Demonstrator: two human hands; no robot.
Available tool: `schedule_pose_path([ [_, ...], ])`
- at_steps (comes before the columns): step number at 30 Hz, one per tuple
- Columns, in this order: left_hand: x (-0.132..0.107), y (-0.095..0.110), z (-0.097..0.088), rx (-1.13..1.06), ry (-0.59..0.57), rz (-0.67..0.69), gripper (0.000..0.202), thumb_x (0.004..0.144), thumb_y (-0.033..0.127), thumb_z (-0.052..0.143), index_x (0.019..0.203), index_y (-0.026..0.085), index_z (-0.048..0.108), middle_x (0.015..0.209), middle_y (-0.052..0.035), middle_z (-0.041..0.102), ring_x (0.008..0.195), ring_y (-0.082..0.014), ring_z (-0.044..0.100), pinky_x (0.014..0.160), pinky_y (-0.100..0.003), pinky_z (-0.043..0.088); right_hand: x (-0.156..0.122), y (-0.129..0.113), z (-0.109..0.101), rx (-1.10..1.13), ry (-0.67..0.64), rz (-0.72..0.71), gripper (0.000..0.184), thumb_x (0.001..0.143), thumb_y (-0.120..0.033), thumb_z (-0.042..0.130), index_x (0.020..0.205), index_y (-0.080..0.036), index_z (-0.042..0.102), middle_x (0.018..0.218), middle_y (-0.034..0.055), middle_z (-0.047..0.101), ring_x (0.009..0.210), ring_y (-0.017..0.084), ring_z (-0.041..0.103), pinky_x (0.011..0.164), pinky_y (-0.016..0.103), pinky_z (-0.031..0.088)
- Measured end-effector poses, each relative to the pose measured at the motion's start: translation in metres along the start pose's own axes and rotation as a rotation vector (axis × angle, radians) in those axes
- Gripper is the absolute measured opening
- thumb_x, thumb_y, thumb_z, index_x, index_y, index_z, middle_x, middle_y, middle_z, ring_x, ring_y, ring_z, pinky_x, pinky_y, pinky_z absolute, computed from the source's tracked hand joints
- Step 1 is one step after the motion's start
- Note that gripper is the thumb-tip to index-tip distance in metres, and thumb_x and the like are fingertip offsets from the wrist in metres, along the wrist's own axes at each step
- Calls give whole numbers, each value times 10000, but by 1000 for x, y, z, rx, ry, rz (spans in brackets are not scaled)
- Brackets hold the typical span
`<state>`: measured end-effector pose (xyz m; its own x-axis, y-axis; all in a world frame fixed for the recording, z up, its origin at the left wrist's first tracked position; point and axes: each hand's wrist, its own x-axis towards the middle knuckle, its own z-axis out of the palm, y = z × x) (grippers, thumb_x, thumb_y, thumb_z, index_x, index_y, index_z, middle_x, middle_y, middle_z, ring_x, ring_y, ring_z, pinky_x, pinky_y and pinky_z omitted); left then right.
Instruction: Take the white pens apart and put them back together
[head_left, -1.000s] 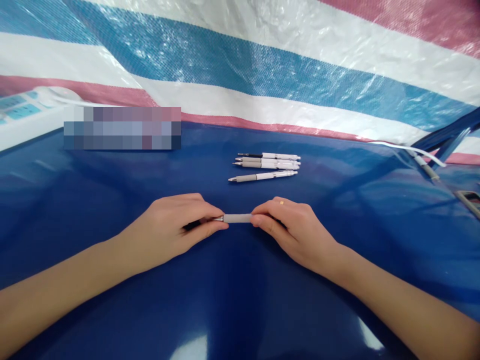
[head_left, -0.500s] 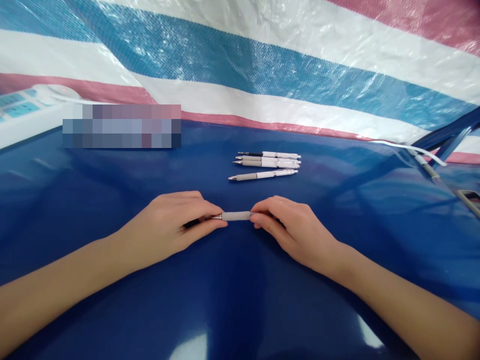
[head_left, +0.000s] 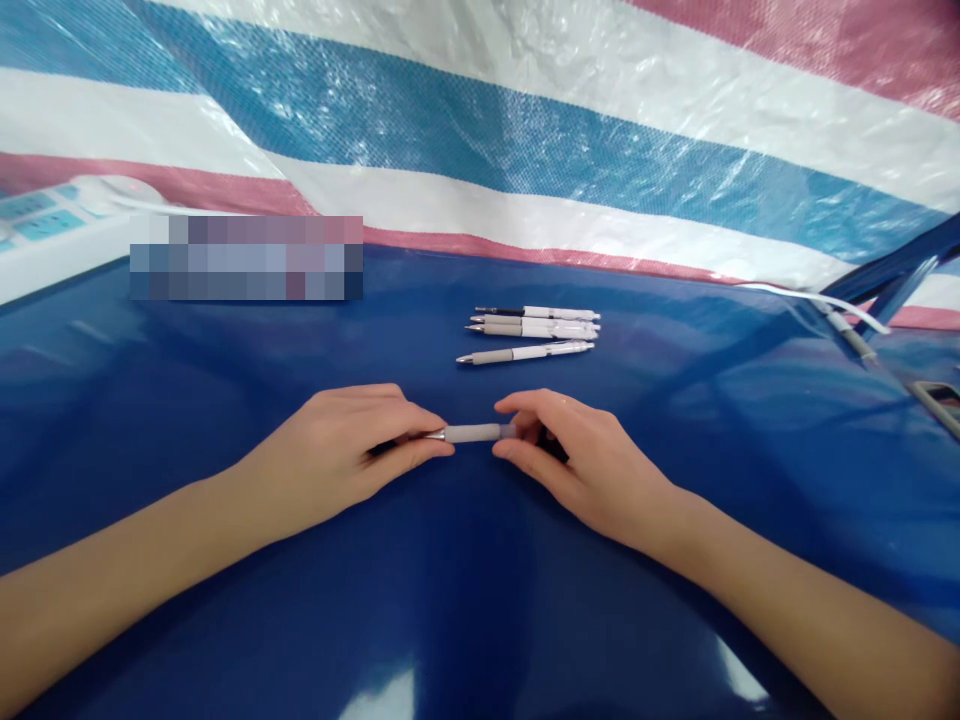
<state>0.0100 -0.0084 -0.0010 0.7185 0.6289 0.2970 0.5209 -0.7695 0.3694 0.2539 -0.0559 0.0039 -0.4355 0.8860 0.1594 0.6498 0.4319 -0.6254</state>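
A pen with a pale grey grip (head_left: 472,433) lies level between my hands, its silver tip toward the left. My left hand (head_left: 367,435) pinches that tip end between thumb and fingers. My right hand (head_left: 577,440) is around the other end, with thumb and index finger spread apart above and below it. The pen's rear part disappears behind the right fingers, and whether those inner fingers touch it is hidden. Beyond the hands, a white pen with a grey grip (head_left: 525,353) rests on the blue table (head_left: 480,600).
Just behind that pen lie more white pens (head_left: 559,328), side by side; the farthest pen (head_left: 559,313) has a dark front section. A white power strip (head_left: 52,225) stands at far left beside a blurred-out patch. At right are a white cable (head_left: 817,292) and metal bars. Striped sheeting (head_left: 525,120) hangs behind.
My right thumb and index finger have parted from their pinch on the pen, uncovering a bit more of its barrel. My left hand keeps its grip. The view has shifted slightly.
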Motion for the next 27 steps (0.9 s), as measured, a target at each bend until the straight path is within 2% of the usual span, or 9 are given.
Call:
schedule_pose_path([
  [2, 0, 1, -1, -6, -2, -10, 282, 950, 408, 496, 897, 211, 692, 703, 22, 660, 612, -100, 602, 596, -189, 446, -1, 1, 1, 12, 9, -6, 174, 934, -270, 560, 1101, -239, 527, 892, -6, 659, 816, 150, 629, 728, 267, 498],
  [4, 0, 0, -1, -19, -3, -6, 268, 946, 403, 506, 900, 215, 691, 707, 26, 661, 614, -97, 603, 590, -183, 443, -1, 1, 1, -8, -3, -12, 94, 946, -237, 532, 1039, -234, 543, 902, -1, 658, 815, 148, 625, 723, 265, 489],
  [7, 0, 0, -1, -29, 5, 12, 235, 939, 377, 530, 903, 208, 689, 720, 29, 666, 620, -92, 602, 598, -176, 441, 0, 0, 1, -47, -30, -2, 123, 985, -280, 464, 979, -220, 572, 900, 17, 663, 813, 160, 619, 733, 288, 480],
  [10, 0, 0, 0, -27, 20, 19, 211, 927, 356, 558, 896, 195, 690, 723, 26, 667, 623, -88, 600, 608, -173, 440, 0, 0, 1, -16, -21, 10, 137, 975, -321, 492, 1046, -224, 558, 865, 7, 656, 794, 157, 617, 722, 281, 482],
  [12, 0, 0, 0, -27, 16, 22, 204, 925, 352, 564, 894, 194, 690, 719, 28, 664, 621, -85, 598, 603, -171, 437, 0, 1, 2, 12, -9, 5, 158, 947, -288, 544, 1094, -230, 529, 865, -6, 649, 793, 148, 617, 712, 264, 483],
  [16, 0, -1, 1, -28, 4, 23, 211, 930, 355, 559, 899, 194, 691, 721, 28, 666, 620, -85, 599, 595, -171, 436, 0, 1, 1, -29, -33, -21, 81, 968, -243, 497, 1007, -212, 561, 913, 8, 656, 822, 149, 606, 749, 273, 469],
  [20, 0, -1, 1, -23, 7, 51, 222, 939, 361, 547, 906, 194, 690, 724, 27, 666, 635, -88, 604, 611, -172, 443, 2, -1, -3, -75, -48, -24, 213, 1005, -276, 416, 938, -192, 599, 821, 10, 641, 765, 147, 586, 723, 276, 452],
  [24, 1, -1, 0, -14, 20, 43, 272, 952, 382, 520, 863, 180, 681, 704, 21, 651, 616, -93, 595, 604, -185, 443, 1, 0, -2, -31, -23, -28, 154, 947, -315, 554, 1028, -187, 581, 870, 2, 642, 791, 139, 590, 729, 255, 455],
  [27, 0, -1, 0, -7, 22, 31, 270, 952, 388, 525, 873, 178, 675, 702, 24, 637, 613, -90, 591, 595, -184, 436, 0, 2, 1, -38, -13, -65, 116, 939, -244, 565, 1035, -180, 578, 916, 8, 649, 837, 140, 591, 768, 251, 452],
])
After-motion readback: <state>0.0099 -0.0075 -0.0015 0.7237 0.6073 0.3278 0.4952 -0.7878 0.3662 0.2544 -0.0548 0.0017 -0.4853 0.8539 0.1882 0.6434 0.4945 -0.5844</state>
